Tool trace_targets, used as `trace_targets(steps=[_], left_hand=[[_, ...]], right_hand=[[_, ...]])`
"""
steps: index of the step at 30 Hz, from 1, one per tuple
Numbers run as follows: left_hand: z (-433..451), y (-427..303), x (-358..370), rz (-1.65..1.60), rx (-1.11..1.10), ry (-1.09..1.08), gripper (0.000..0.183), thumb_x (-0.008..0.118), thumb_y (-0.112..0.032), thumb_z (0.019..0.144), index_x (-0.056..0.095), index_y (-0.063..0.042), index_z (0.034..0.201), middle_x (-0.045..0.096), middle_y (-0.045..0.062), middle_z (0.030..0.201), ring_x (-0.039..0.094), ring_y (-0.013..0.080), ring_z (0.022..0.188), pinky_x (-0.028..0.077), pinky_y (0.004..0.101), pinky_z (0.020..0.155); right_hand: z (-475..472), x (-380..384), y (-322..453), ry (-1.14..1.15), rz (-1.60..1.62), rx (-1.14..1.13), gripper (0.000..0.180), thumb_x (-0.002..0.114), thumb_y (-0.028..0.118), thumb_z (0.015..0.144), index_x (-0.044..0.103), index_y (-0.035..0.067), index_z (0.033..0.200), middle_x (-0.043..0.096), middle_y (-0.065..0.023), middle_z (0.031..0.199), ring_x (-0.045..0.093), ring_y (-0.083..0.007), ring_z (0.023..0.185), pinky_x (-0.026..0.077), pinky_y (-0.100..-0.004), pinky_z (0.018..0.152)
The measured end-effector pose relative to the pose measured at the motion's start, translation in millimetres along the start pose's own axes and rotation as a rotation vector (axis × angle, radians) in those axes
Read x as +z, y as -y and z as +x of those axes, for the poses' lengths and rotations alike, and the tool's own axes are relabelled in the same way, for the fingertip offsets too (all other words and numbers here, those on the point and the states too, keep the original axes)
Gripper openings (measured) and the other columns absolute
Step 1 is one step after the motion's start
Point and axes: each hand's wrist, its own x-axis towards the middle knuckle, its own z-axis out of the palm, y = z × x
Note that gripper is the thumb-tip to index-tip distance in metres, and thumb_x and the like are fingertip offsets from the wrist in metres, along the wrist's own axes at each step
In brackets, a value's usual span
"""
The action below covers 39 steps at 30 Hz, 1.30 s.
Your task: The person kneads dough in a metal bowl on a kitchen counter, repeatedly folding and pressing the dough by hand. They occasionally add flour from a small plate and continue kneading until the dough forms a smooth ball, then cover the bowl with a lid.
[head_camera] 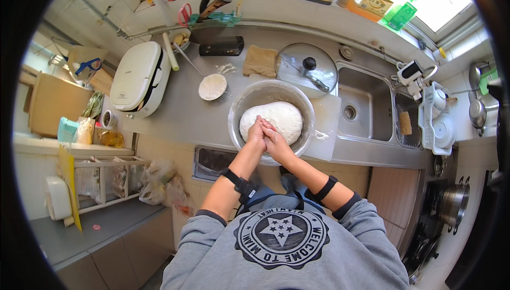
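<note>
A large smooth mound of floured white dough (285, 116) sits in a round metal bowl (234, 108) at the counter's front edge. My left hand (256, 133) and my right hand (275, 140) meet palm to palm over the near side of the dough. Their fingertips lie against or just above it; which of the two is unclear. Inner fingers are hidden where the hands press together, and no tool shows between them. Under the bowl's right side lies a white cutting board (324, 142) with a streak of flour on it.
Left of the bowl rests a long-handled scoop of flour (212, 87). Behind are a folded brown cloth (259, 60) and a glass lid (289, 56). A white lidded appliance (137, 76) stands at left, a metal sink (360, 102) at right. Knives (213, 9) stand in a rack at the back.
</note>
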Motion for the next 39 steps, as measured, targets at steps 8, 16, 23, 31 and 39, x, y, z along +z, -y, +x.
trace_targets(steps=[8, 16, 23, 31, 39], left_hand=[[-13.5, 19.8, 15.8, 0.236, 0.163, 0.041, 0.019, 0.061, -0.024, 0.097, 0.055, -0.008, 0.089, 0.059, 0.007, 0.079, 0.059, 0.0217, 0.073, 0.051, 0.0362, 0.072], [-24.1, 17.9, 34.4, 0.333, 0.186, 0.137, 0.023, 0.061, -0.026, 0.098, 0.056, -0.008, 0.086, 0.059, 0.006, 0.076, 0.061, 0.0211, 0.070, 0.053, 0.0348, 0.068], [-28.3, 10.8, 34.2, 0.102, 0.088, 0.310, 0.039, 0.058, -0.042, 0.098, 0.049, -0.015, 0.072, 0.051, -0.001, 0.064, 0.056, 0.0146, 0.063, 0.053, 0.0355, 0.069], [-21.7, -4.0, 29.4, 0.061, -0.089, 0.263, 0.049, 0.047, -0.042, 0.103, 0.040, -0.020, 0.060, 0.038, -0.004, 0.049, 0.042, 0.0131, 0.047, 0.047, 0.0336, 0.061], [-27.8, 17.7, 14.0, 0.235, 0.140, 0.076, 0.031, 0.047, -0.040, 0.103, 0.058, -0.011, 0.102, 0.061, 0.010, 0.093, 0.059, 0.0238, 0.093, 0.046, 0.0417, 0.092]], right_hand=[[8.1, -42.4, 12.1, 0.279, -0.682, -0.114, 0.063, 0.050, -0.003, 0.081, 0.039, -0.004, 0.143, 0.048, -0.0319, 0.135, 0.052, -0.0454, 0.121, 0.045, -0.0470, 0.100], [11.4, -29.9, 29.8, 0.022, -0.363, -0.337, 0.037, 0.056, -0.002, 0.077, 0.061, -0.010, 0.112, 0.058, -0.0293, 0.124, 0.051, -0.0435, 0.123, 0.036, -0.0439, 0.109], [2.6, -23.1, 50.7, -0.173, 0.727, 0.392, 0.040, 0.049, -0.012, 0.079, 0.065, -0.008, 0.116, 0.063, -0.0150, 0.126, 0.058, -0.0253, 0.119, 0.041, -0.0324, 0.104], [-5.1, -27.4, 32.8, 0.009, -0.113, -0.148, 0.043, 0.049, -0.011, 0.087, 0.064, 0.001, 0.126, 0.063, -0.0210, 0.125, 0.062, -0.0274, 0.115, 0.047, -0.0362, 0.100], [6.9, -87.0, 14.1, 0.276, -0.995, -0.665, 0.065, 0.057, 0.001, 0.079, 0.047, 0.008, 0.143, 0.052, -0.0079, 0.143, 0.046, -0.0290, 0.135, 0.035, -0.0430, 0.113]])
